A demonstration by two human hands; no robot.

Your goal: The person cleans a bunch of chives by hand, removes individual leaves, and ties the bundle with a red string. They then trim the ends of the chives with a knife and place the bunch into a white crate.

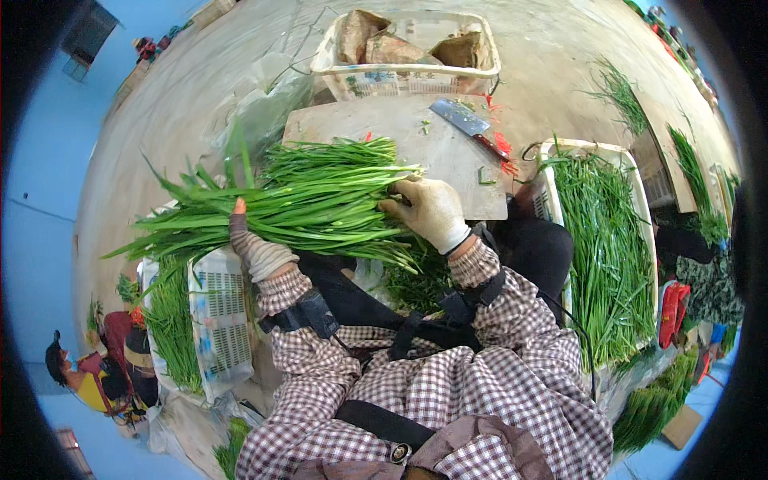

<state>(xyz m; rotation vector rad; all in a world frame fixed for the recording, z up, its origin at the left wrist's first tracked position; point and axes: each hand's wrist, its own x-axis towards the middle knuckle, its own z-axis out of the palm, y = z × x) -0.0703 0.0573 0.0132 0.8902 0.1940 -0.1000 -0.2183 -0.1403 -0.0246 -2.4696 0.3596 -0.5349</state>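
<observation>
A loose bunch of garlic chives (318,216) lies across my left hand (258,249), which grips its leafy end in a glove with a bare thumb tip. My gloved right hand (429,207) is at the pale stem ends, thumb and forefinger pinched close to them; whether it grips any stems I cannot tell. Behind the bunch, a second pile of chives (336,157) rests on a board (384,123). On the board's far right lies a cleaver (465,123) with a wooden handle, beside red strips (503,144).
A white plastic crate (405,78) with brown sacking stands beyond the board. Crates of chives flank me, one left (222,324) and one right (645,240). Clear plastic sheeting (264,114) lies at the back left. A person (90,372) sits at far left.
</observation>
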